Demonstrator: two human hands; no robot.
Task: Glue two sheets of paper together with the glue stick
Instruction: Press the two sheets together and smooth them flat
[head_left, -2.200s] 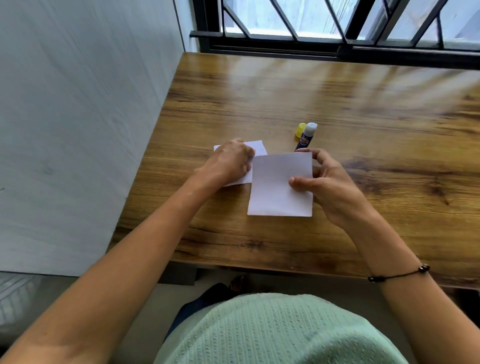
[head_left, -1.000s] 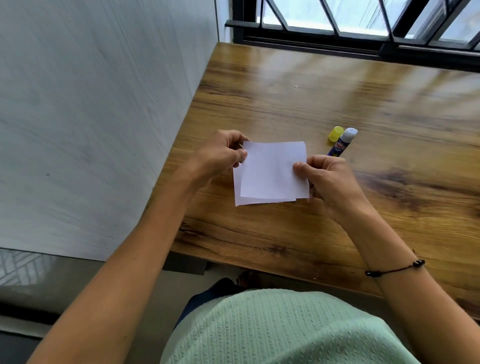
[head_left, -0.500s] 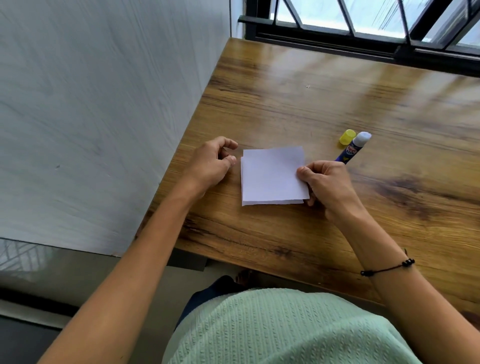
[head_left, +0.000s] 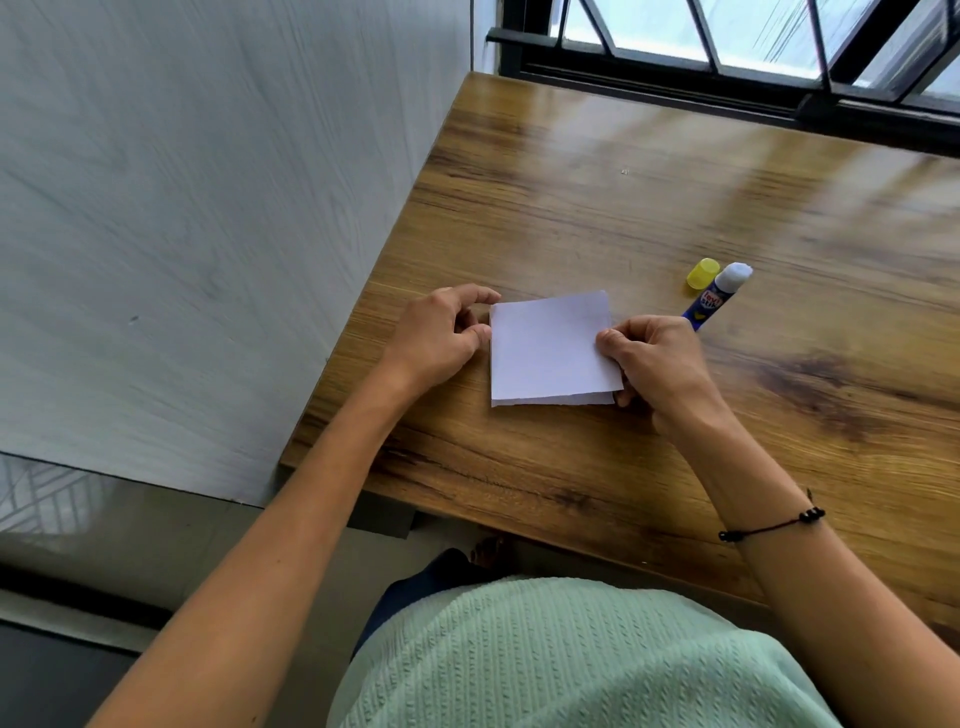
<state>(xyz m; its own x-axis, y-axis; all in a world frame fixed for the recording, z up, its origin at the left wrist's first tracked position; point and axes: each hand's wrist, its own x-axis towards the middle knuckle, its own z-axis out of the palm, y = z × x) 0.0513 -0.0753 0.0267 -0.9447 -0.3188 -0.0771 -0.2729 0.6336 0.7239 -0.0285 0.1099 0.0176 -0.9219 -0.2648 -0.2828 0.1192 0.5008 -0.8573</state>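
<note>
White square paper sheets (head_left: 550, 348) stacked on glossy woodgrain table (head_left: 597, 208).

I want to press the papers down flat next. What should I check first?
1. Sheets lined up: not ok. The top sheet sits a bit askew, and the bottom sheet peeks out along the near edge.
2. Right hand steadying the stack: ok, its fingers rest on the right edge.
3. Left hand helping: ok, it touches the left edge.
4. Glue spread between the sheets: cannot tell, it is hidden.
5. Glue stick out of the way: ok, it lies on the table beyond the right hand.
6. Glue stick closed: not ok, the yellow cap lies beside it.
</note>
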